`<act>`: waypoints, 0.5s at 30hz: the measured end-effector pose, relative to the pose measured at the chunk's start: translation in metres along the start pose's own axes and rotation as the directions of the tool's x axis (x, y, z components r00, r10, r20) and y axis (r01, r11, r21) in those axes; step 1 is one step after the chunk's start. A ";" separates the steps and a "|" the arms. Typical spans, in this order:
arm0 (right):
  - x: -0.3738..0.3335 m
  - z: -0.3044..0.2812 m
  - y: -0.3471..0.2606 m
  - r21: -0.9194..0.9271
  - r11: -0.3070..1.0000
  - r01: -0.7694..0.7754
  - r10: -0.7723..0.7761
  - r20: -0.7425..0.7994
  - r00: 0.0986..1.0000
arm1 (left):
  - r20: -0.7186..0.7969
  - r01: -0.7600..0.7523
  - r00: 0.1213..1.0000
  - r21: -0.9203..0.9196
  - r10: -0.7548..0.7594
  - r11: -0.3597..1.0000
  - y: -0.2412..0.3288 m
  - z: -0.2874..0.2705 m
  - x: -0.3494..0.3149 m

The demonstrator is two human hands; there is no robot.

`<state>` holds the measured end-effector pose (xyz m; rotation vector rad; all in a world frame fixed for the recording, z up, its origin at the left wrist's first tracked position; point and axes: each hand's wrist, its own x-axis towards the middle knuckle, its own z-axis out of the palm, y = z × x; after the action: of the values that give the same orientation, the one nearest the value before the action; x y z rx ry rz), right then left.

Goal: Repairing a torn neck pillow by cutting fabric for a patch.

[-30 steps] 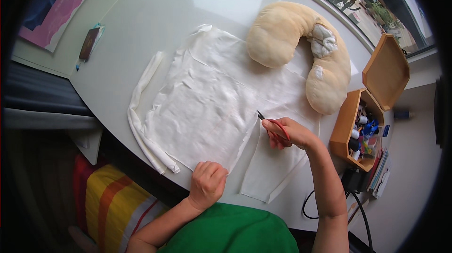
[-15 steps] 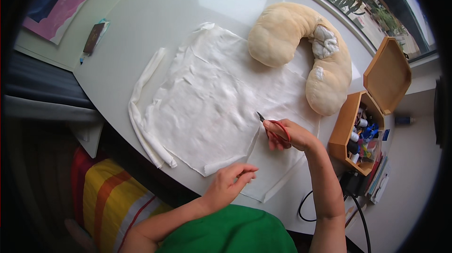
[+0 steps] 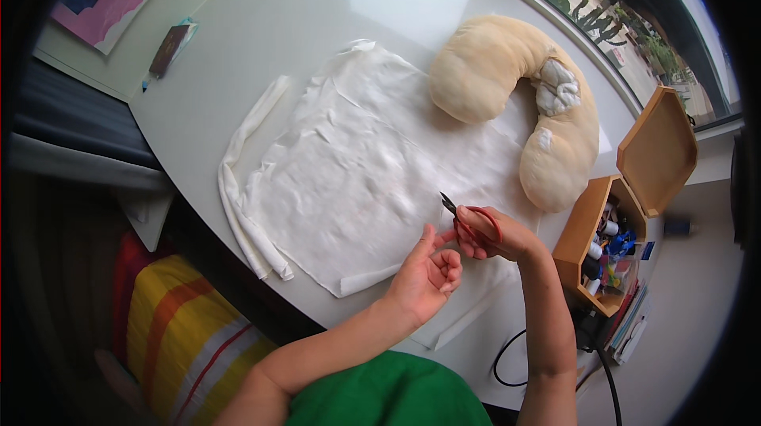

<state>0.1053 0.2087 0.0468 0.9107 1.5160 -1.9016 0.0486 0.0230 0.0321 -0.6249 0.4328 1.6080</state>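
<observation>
A pair of scissors with red handles (image 3: pixel 491 224) is in my right hand (image 3: pixel 507 237), fingers through the loops. Its dark blades look slightly parted and point up and left. Just left of it, my left hand (image 3: pixel 428 277) hovers palm up over the cloth's near edge. Its thumb stands away from the loosely curled fingers, and I see nothing held in it. Beneath both hands a wrinkled white cloth (image 3: pixel 341 172) lies spread on the table. My hands and forearms cover part of its near right portion.
A beige U-shaped pillow (image 3: pixel 476 69), white filling showing at two holes, lies at the far right. An open wooden sewing box (image 3: pixel 583 228) holds thread spools. A rolled white strip (image 3: pixel 238 188) lies left on the white table (image 3: pixel 238 38). A black cable (image 3: pixel 606 378) runs lower right.
My left hand has moved up and right toward the scissors and turned palm up, thumb raised. My right hand, still holding the scissors, has shifted slightly right.
</observation>
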 end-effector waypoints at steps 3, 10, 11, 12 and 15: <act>-0.001 -0.002 -0.005 -0.050 0.998 0.033 -0.032 0.024 0.999 | -0.041 -0.004 0.999 -0.017 0.003 1.000 -0.001 0.005 0.001; -0.005 0.001 -0.014 -0.108 0.993 0.042 -0.036 0.061 0.998 | -0.154 -0.039 0.988 -0.045 0.031 0.998 0.007 0.010 0.002; -0.005 0.001 -0.014 -0.108 0.993 0.045 -0.038 0.071 0.997 | -0.153 -0.033 0.988 -0.065 0.022 0.997 0.007 0.012 0.002; -0.005 0.000 -0.014 -0.108 0.993 0.049 -0.040 0.082 0.996 | -0.152 -0.026 0.988 -0.084 0.013 0.996 0.008 0.014 0.004; -0.007 0.001 -0.015 -0.120 0.992 0.039 -0.030 0.072 0.997 | -0.184 -0.058 0.982 -0.111 0.036 0.992 0.015 0.015 0.007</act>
<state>0.0980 0.2112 0.0611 0.7609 1.5956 -1.8236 0.0310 0.0357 0.0383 -0.8598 0.4945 1.6356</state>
